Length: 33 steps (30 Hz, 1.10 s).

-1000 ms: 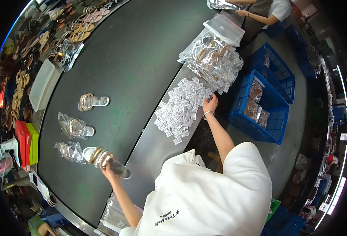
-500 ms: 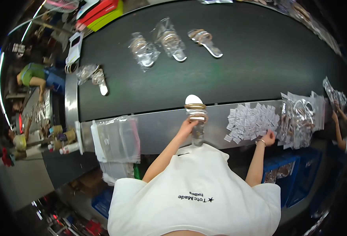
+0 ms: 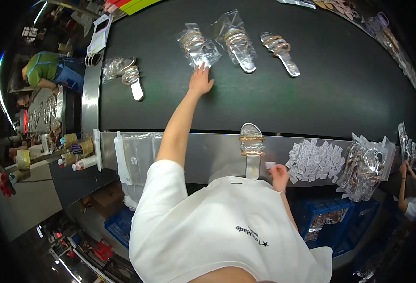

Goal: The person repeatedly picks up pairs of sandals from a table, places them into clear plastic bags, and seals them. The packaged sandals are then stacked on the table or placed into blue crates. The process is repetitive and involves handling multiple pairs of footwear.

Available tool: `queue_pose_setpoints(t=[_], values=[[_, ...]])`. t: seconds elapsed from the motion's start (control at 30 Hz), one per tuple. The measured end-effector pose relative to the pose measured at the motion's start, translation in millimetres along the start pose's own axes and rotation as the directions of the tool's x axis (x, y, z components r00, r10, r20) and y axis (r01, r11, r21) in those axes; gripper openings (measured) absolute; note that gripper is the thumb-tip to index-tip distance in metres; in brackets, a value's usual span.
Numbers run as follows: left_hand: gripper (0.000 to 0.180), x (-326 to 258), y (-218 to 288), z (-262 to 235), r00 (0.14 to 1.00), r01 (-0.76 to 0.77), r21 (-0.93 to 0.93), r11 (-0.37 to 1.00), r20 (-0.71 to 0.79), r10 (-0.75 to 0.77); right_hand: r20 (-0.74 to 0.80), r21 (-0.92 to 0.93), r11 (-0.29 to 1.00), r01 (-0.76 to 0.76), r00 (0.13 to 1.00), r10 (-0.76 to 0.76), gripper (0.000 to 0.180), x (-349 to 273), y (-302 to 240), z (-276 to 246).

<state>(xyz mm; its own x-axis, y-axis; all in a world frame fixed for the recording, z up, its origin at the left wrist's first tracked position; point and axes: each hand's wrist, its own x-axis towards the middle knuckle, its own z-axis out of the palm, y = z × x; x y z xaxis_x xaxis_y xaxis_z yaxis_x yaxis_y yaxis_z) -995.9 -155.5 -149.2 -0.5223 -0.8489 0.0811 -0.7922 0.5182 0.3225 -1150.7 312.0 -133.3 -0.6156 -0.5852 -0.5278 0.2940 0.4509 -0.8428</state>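
Observation:
My left hand (image 3: 201,81) reaches far over the dark belt, fingers stretched out. Its fingertips touch the near end of a strappy sandal (image 3: 193,43) in clear plastic wrap. Closer to me, my right hand (image 3: 278,176) pinches a small white printed square (image 3: 270,165), whether a sachet or a label I cannot tell. Just left of it, a single silver sandal (image 3: 252,148) with tan and clear straps lies on the metal ledge, its toe away from me. To the right spreads a pile of similar white squares (image 3: 315,160).
On the belt (image 3: 170,113) lie a wrapped sandal (image 3: 240,47), a sandal at right (image 3: 281,51) and a pair at left (image 3: 131,78). Clear bags (image 3: 142,158) sit on the ledge's left; bagged sandals (image 3: 364,165) lie right. Blue crates (image 3: 330,219) stand below. Other people work at both sides.
My left hand has let go of the sandal on the ledge and moved forward to a wrapped one. My right hand has come left from the pile with a white square.

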Motion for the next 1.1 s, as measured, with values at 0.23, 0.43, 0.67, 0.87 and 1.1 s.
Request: queue_pose_setpoints(t=[0.23, 0.43, 0.67, 0.87, 1.1], values=[[0.03, -35.5, 7.8, -30.9, 0.928, 0.109, -0.861, 0.497, -0.091, -0.362, 0.279, -0.592, 0.699, 0.401, 0.916, -0.288, 0.022, 6.3, 15.0, 39.5], [0.025, -190.6, 87.0, -140.8, 0.967, 0.231, -0.794, 0.563, 0.122, -0.225, 0.047, -0.584, 0.806, 0.096, 0.995, -0.084, 0.025, 0.0, -27.0, 71.2], [0.047, -241.0, 58.7, -74.5, 0.927, 0.18, -0.578, 0.796, -0.171, -0.334, 0.257, -0.087, 0.994, -0.07, 0.962, 0.09, 0.034, 19.2, 24.9, 58.3], [0.055, -199.3, 29.5, 9.1, 0.844, 0.524, -0.414, 0.744, 0.14, -0.517, 0.389, 0.215, 0.77, -0.601, 0.776, 0.497, 0.027, -14.4, -12.7, 55.9], [0.037, -228.2, 58.2, -28.2, 0.764, 0.244, -0.914, 0.324, -0.025, -0.645, 0.279, -0.063, 0.995, -0.078, 0.956, 0.093, 0.026, -27.5, -84.3, 111.4]])
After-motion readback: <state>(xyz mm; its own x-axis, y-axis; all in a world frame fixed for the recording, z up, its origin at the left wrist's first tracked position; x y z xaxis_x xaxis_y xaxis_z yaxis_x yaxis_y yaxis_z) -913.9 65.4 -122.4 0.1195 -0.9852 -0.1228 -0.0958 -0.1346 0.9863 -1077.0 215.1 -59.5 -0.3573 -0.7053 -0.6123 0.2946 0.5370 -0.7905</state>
